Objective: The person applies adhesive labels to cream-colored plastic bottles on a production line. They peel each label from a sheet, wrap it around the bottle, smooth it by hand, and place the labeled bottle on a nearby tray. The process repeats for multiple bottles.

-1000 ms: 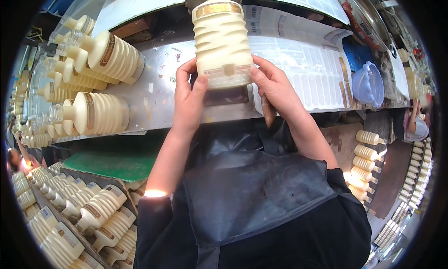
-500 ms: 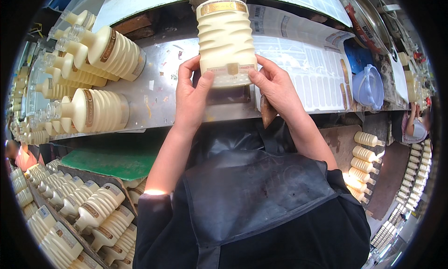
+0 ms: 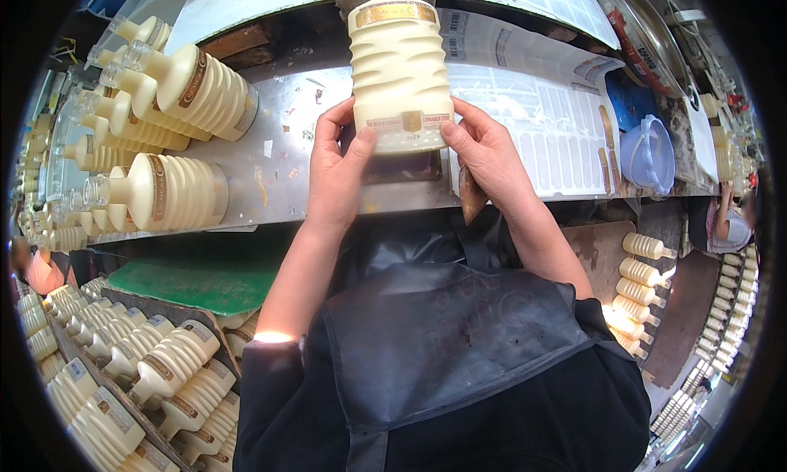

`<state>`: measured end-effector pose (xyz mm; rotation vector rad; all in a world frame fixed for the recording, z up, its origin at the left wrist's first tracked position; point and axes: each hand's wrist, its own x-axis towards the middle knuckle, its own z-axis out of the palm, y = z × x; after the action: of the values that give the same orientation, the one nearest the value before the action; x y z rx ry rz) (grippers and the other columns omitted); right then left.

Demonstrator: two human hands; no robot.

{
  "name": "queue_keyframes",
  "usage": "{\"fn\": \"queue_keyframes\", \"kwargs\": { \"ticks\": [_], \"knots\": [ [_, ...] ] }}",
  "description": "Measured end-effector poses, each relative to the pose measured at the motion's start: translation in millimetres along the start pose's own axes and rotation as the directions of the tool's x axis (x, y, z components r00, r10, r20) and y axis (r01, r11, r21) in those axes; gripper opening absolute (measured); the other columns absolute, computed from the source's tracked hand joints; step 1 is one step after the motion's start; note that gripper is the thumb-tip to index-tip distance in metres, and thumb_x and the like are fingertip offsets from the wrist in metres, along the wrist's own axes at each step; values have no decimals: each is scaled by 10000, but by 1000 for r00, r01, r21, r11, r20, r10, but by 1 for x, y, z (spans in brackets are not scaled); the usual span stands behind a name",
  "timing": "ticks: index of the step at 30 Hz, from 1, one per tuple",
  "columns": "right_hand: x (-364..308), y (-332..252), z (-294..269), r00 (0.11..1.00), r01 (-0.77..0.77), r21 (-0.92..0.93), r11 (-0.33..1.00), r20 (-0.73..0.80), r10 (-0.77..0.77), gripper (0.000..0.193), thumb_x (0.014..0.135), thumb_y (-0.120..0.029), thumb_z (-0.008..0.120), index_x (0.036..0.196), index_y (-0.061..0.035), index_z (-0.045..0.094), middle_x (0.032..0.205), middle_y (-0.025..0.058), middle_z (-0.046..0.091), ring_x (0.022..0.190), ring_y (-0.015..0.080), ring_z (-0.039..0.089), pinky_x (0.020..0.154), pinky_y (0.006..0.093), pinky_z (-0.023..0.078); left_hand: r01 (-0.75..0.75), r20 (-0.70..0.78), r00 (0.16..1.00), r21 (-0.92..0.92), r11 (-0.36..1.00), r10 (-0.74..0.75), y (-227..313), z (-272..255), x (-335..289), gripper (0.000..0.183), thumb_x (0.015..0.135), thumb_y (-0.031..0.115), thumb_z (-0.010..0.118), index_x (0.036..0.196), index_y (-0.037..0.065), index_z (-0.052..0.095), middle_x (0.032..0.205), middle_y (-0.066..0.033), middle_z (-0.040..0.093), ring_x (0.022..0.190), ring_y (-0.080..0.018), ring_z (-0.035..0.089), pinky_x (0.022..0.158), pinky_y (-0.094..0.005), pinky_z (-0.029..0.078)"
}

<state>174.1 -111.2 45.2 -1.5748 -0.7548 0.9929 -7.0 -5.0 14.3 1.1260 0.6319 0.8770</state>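
Note:
A cream-coloured bottle (image 3: pixel 400 74) with wavy ridges lies before me, its neck pointing away. Along its shoulder runs a brown and gold label, and a second printed label crosses the part nearest me. My left hand (image 3: pixel 338 156) pinches the near left corner of its base, thumb on top. My right hand (image 3: pixel 489 148) grips the near right corner the same way. A brown, pointed, flat piece (image 3: pixel 471 197) sticks out beneath the right palm, apparently kept in the curled fingers; its material I cannot make out. A dark block (image 3: pixel 402 169) shows under the bottle's base.
To the left on the metal table (image 3: pixel 283 128) stand several similar labelled bottles (image 3: pixel 168 193). Sheets of label backing (image 3: pixel 525 136) spread to the right, beside a lilac bucket (image 3: pixel 648 154). Crated bottles (image 3: pixel 176 361) fill the lower left. Other people are at both far edges.
Both hands keep the same hold. The bottle appears a few pixels further right, with its lower label facing up slightly more plainly.

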Motion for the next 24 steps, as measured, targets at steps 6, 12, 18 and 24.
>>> {"fn": "queue_keyframes", "kwargs": {
  "ticks": [6,12,18,24],
  "knots": [
    [1,1,0,1000,14,-3,1000,0,-14,499,995,-244,692,1426,-15,590,809,-27,611,724,37,523,655,218,448,-3,7,1000,-5,1000,3,0,0,0,525,981,200,704,1417,8,482,1380,-128,533,1295,-201,483,1144,-371,367],
    [2,2,1,1000,22,-9,1000,-5,-22,500,995,-251,692,1424,-15,592,797,-36,592,717,37,513,653,218,444,-1,3,1000,7,1000,1,-1,-1,1,523,984,197,696,1419,3,478,1380,-131,530,1290,-201,481,1143,-371,367],
    [-1,-3,3,1000,-1,3,1000,-13,1,498,995,-253,691,1419,-12,594,799,-40,588,717,35,503,652,216,438,-14,0,1000,17,1000,14,-5,-2,1,518,993,189,681,1425,-4,471,1393,-136,522,1305,-209,475,1149,-371,362],
    [-3,-7,1,999,-49,14,999,-13,49,477,1027,-272,655,1421,-11,585,828,-42,574,728,31,483,651,207,419,-4,10,1000,-3,1000,4,-9,-5,-1,620,920,177,749,1441,6,461,1399,-142,510,1317,-219,474,1152,-379,366]
  ]
}}
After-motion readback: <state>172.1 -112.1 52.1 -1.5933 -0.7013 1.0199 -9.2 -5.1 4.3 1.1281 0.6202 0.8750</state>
